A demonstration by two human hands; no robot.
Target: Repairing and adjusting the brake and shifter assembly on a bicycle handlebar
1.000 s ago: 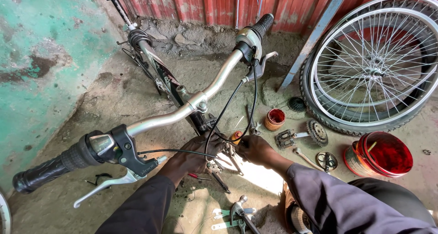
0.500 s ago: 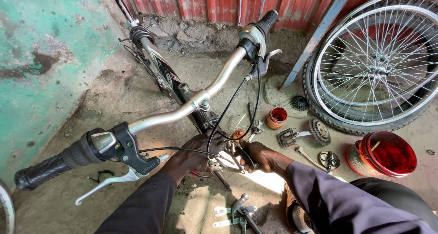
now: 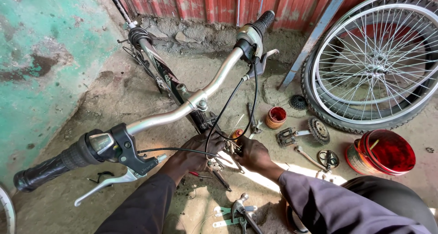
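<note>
Bicycle (image 3: 182, 90) lies low on the dirt floor, its handlebar (image 3: 182, 111) slanting from near left to far right. Both hands work at the frame beneath the stem, among the black cables (image 3: 219, 120): left hand (image 3: 194, 158) clenched on a small part there, right hand (image 3: 253, 154) pinching a fitting just beside it. I judge this an adjusting step; the next move calls for steady fingers. Since a second ago the hands have drawn closer together, while the wheels (image 3: 378, 60) at far right stayed put
</note>
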